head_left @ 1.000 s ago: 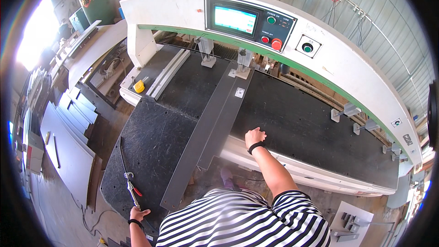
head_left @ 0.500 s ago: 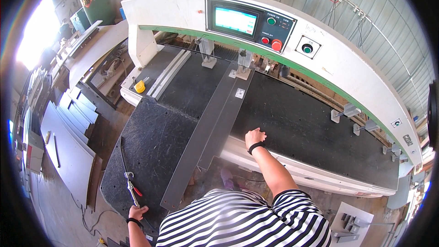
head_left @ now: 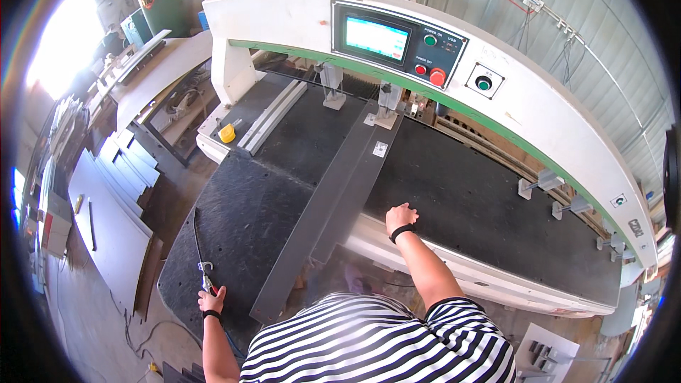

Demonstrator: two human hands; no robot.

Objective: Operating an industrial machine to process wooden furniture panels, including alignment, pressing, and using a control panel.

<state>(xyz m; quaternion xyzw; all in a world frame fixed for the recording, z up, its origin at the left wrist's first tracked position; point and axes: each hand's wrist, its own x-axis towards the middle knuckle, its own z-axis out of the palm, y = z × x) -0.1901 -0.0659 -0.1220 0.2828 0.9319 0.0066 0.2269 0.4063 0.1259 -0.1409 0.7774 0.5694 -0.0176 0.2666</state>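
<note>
My left hand is closed around the handle of an air blow gun, whose long thin nozzle points forward over the black worktable. My right hand has its fingers curled and is at the front edge of the machine's black bed; nothing shows in it. Between my hands a long dark grey panel lies lengthwise away from me, with a step along its right side and white labels near its far end. That far end reaches a metal clamp foot.
A white machine beam with a lit screen and push buttons arches over the bed. A yellow tape measure and a metal guide rail are at the left. Pale sheets are stacked on the left.
My left hand has moved forward and now grips the blow gun's handle, which showed uncovered before. My right hand has stayed near the bed's edge. The view has shifted slightly.
</note>
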